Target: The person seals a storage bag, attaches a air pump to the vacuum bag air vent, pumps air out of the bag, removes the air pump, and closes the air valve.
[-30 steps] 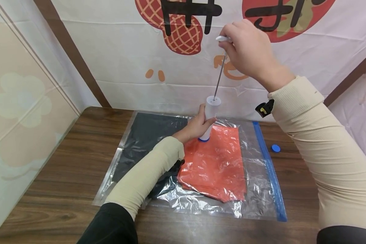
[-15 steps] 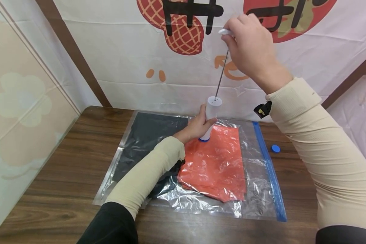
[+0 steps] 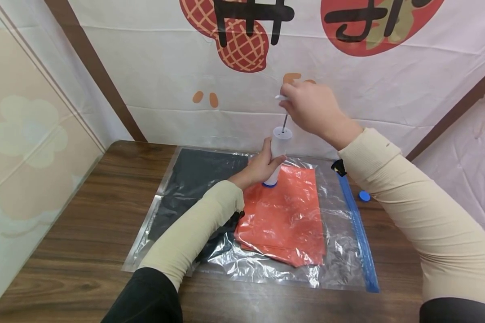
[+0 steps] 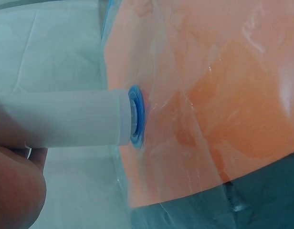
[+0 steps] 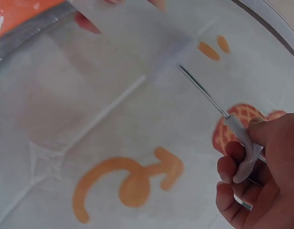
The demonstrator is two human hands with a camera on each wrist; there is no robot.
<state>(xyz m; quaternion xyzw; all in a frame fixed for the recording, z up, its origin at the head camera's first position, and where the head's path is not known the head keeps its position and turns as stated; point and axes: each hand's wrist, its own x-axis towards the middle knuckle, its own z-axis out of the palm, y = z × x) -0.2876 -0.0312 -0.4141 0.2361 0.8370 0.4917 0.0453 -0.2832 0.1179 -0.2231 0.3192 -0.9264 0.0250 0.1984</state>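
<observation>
A white hand pump (image 3: pixel 280 144) stands upright on a clear vacuum storage bag (image 3: pixel 339 264), its base at the bag's blue valve (image 4: pixel 136 117). My left hand (image 3: pixel 259 167) grips the pump's barrel, thumb on the near side. Above it, my right hand (image 3: pixel 313 107) holds the white pump handle (image 5: pixel 245 148) with curled fingers. A short length of metal rod (image 5: pixel 204 90) shows between handle and barrel top. Inside the bag lie folded orange-red fabric (image 3: pixel 287 220) and black fabric (image 3: pixel 202 179).
A small blue round cap (image 3: pixel 364 196) lies on the wooden table (image 3: pixel 77 233), right of the bag's blue zip edge (image 3: pixel 357 233). A printed white cloth backdrop (image 3: pixel 165 67) rises just behind the table, with another cloth at the left.
My right hand first rises slightly with the handle, then comes down toward the barrel, so much less rod shows. My left hand, the barrel and the bag stay in place.
</observation>
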